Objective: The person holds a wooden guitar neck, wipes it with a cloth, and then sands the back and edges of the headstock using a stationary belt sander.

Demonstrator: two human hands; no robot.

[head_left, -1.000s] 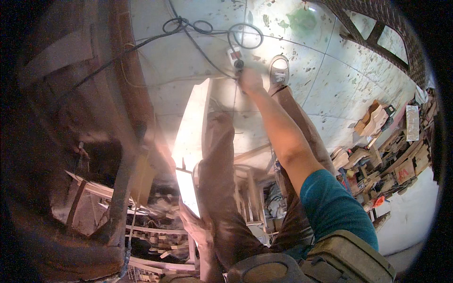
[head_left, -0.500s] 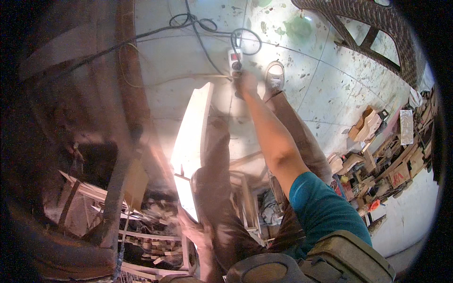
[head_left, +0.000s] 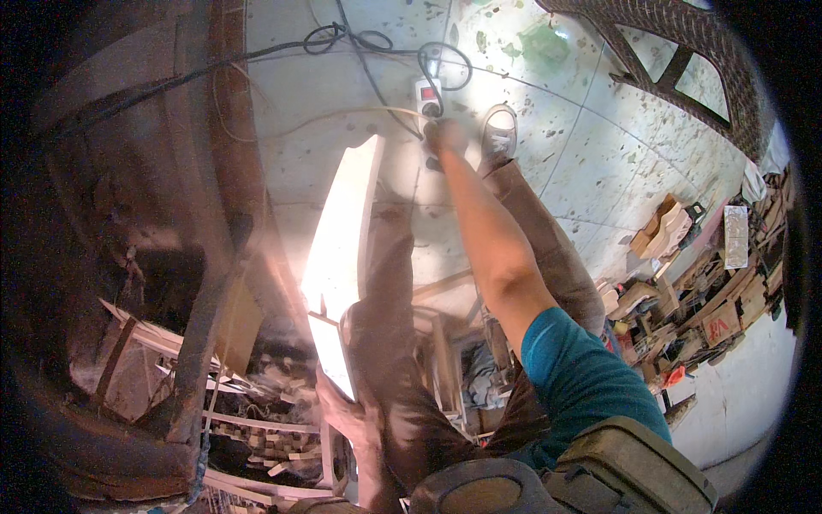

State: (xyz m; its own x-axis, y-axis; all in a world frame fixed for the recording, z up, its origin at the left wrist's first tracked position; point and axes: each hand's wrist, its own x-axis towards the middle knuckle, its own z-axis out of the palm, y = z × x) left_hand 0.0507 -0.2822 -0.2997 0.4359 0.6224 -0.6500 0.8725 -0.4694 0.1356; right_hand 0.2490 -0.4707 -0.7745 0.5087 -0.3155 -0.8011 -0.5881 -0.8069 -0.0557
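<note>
My left hand [head_left: 347, 411] grips a long pale wooden piece [head_left: 341, 231] from beneath at its lower end, holding it upright along my left leg; a shorter pale section [head_left: 330, 351] shows at that end. My right hand [head_left: 443, 140] reaches down to the floor at the white power strip [head_left: 428, 94] with a red switch. It is curled round something dark at a black plug [head_left: 431, 112], blurred and partly hidden by the hand itself. My right shoe [head_left: 499, 128] stands just beside it.
Black cables [head_left: 360, 38] loop across the tiled floor [head_left: 565, 171]. A dark brown wooden structure [head_left: 197, 325] fills the left side. A patterned dark frame [head_left: 668, 77] is at top right. Wood offcuts [head_left: 719, 317] heap along the right; more lie in slatted racks [head_left: 265, 428] lower left.
The view has shifted slightly. My right arm now points straighter down at the power strip, and the pale wooden piece sits a little further left in view, still in my left hand.
</note>
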